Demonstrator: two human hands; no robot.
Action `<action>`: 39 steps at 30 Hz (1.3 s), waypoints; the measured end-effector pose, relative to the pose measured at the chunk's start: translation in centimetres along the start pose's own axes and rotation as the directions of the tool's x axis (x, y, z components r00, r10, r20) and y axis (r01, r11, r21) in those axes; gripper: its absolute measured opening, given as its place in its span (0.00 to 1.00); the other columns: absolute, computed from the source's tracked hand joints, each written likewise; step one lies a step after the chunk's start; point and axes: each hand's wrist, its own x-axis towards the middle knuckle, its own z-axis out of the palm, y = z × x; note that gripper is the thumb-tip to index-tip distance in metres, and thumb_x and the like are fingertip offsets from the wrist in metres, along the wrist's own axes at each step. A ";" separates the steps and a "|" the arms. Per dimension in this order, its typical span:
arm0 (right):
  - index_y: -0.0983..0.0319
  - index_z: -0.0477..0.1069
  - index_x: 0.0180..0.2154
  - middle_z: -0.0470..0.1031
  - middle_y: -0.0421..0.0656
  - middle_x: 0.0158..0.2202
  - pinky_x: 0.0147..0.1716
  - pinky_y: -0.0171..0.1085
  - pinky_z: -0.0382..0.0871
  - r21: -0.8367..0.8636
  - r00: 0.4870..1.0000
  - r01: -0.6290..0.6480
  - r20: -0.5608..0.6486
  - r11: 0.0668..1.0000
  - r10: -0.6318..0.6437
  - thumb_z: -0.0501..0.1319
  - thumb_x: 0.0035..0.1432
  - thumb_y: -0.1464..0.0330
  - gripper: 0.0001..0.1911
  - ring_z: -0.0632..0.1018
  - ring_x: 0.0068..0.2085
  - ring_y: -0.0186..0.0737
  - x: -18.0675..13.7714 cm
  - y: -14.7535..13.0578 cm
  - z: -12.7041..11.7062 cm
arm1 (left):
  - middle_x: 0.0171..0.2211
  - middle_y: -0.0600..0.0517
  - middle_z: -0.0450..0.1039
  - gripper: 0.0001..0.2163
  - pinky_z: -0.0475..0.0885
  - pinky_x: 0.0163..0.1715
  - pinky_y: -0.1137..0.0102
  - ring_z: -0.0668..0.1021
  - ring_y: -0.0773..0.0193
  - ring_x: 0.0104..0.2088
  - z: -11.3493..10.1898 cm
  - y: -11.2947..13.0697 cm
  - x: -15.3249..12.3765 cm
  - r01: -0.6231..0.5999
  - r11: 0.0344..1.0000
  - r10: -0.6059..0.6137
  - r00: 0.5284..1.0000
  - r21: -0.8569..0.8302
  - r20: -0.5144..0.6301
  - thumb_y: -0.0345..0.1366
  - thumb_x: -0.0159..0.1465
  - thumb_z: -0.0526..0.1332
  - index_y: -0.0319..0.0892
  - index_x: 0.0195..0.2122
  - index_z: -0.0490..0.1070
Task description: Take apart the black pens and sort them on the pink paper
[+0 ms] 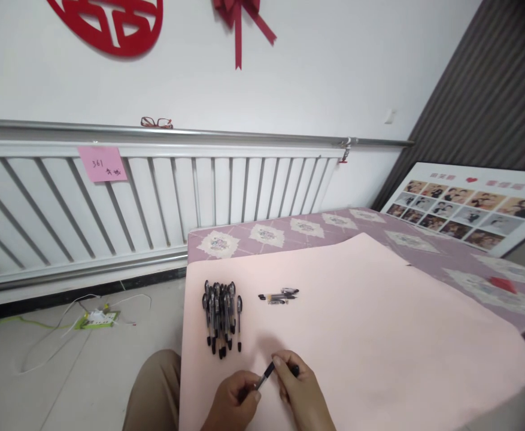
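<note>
A slim pen (266, 373) with a clear barrel and a black end is held at a slant between my two hands, above the pink sheet (370, 335). My left hand (237, 400) pinches its lower, clear part. The fingers of my right hand (299, 386) close on the black upper end. A dark rounded piece (295, 370) shows among my right fingers; whether it is a cap is unclear. Beyond my left hand lies a bundle of several black-capped pens (219, 317). Farther right is a small group of pens and loose pen parts (280, 296).
The pink sheet lies over a purple patterned cloth (307, 226). A photo board (469, 206) leans at the right. Behind stands a white radiator (226, 188) with glasses (157, 123) on its pipe. A power strip (98, 319) with cables is on the floor.
</note>
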 end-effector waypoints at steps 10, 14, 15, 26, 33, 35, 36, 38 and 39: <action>0.61 0.66 0.27 0.63 0.32 0.16 0.13 0.25 0.51 0.381 0.981 -0.106 -0.109 0.918 0.158 0.66 0.41 0.56 0.17 0.59 0.16 0.24 0.0 0.6 -0.4 | 0.23 0.56 0.69 0.20 0.56 0.19 0.74 0.66 0.73 0.16 0.2 -1.6 1.0 -0.007 0.771 -0.137 0.975 -0.637 -0.177 0.42 0.49 0.65 0.40 0.41 0.64; 0.62 0.66 0.26 0.64 0.33 0.16 0.13 0.25 0.52 0.375 0.988 -0.118 -0.050 0.920 0.148 0.67 0.39 0.58 0.17 0.60 0.16 0.24 -0.5 0.9 0.9 | 0.25 0.54 0.70 0.17 0.58 0.21 0.73 0.68 0.73 0.19 0.0 -1.1 0.9 -0.003 0.768 -0.103 0.986 -0.640 -0.128 0.39 0.49 0.66 0.39 0.39 0.68; 0.62 0.66 0.25 0.64 0.33 0.16 0.13 0.25 0.51 0.348 0.992 -0.106 -0.028 0.931 0.124 0.66 0.40 0.58 0.16 0.60 0.16 0.24 -0.7 1.0 1.3 | 0.26 0.54 0.71 0.17 0.59 0.21 0.73 0.68 0.73 0.19 -0.1 -1.0 0.9 -0.006 0.772 -0.091 0.988 -0.635 -0.121 0.39 0.49 0.66 0.39 0.38 0.68; 0.61 0.66 0.25 0.58 0.31 0.13 0.14 0.29 0.51 -0.122 0.993 0.008 0.120 0.993 0.006 0.58 0.47 0.55 0.15 0.58 0.15 0.27 -1.1 2.1 2.4 | 0.19 0.56 0.71 0.09 0.58 0.23 0.74 0.68 0.72 0.20 -0.2 -1.5 0.7 0.030 0.703 -0.181 0.974 -0.710 -0.137 0.35 0.49 0.66 0.39 0.30 0.71; 0.59 0.59 0.20 0.55 0.31 0.12 0.14 0.29 0.49 -0.277 0.985 0.052 0.174 0.959 -0.004 0.51 0.53 0.55 0.17 0.57 0.14 0.28 -1.5 1.4 2.5 | 0.18 0.56 0.69 0.09 0.58 0.24 0.73 0.68 0.71 0.20 -0.3 -1.7 0.6 0.019 0.752 -0.125 0.985 -0.659 -0.115 0.35 0.49 0.66 0.38 0.30 0.71; 0.59 0.59 0.20 0.56 0.32 0.14 0.16 0.30 0.51 -0.322 0.984 0.094 0.176 0.942 -0.038 0.52 0.52 0.57 0.16 0.58 0.15 0.28 -1.3 1.5 2.4 | 0.18 0.57 0.68 0.08 0.58 0.24 0.73 0.67 0.71 0.20 -0.3 -1.6 0.6 0.019 0.760 -0.129 0.984 -0.649 -0.122 0.35 0.50 0.65 0.38 0.29 0.71; 0.60 0.59 0.19 0.56 0.32 0.14 0.17 0.30 0.52 -0.347 0.983 0.114 0.174 0.931 -0.056 0.52 0.52 0.58 0.16 0.59 0.16 0.29 -1.2 1.5 2.4 | 0.18 0.57 0.68 0.08 0.58 0.24 0.73 0.67 0.71 0.20 -0.3 -1.5 0.5 0.021 0.768 -0.134 0.983 -0.640 -0.129 0.35 0.50 0.65 0.38 0.29 0.71; 0.60 0.60 0.19 0.57 0.33 0.16 0.19 0.31 0.55 -0.405 0.982 0.157 0.164 0.901 -0.098 0.52 0.52 0.59 0.15 0.61 0.18 0.31 -1.1 1.7 2.4 | 0.17 0.57 0.67 0.07 0.58 0.24 0.73 0.67 0.71 0.20 -0.3 -1.4 0.5 0.027 0.789 -0.145 0.979 -0.613 -0.143 0.34 0.51 0.64 0.38 0.29 0.71; 0.60 0.60 0.19 0.58 0.34 0.16 0.21 0.31 0.56 -0.433 0.980 0.182 0.158 0.883 -0.124 0.52 0.52 0.59 0.15 0.62 0.20 0.32 -1.1 1.7 2.3 | 0.17 0.57 0.67 0.06 0.58 0.24 0.73 0.66 0.71 0.20 -0.3 -1.3 0.5 0.030 0.800 -0.150 0.977 -0.600 -0.150 0.34 0.51 0.63 0.38 0.29 0.70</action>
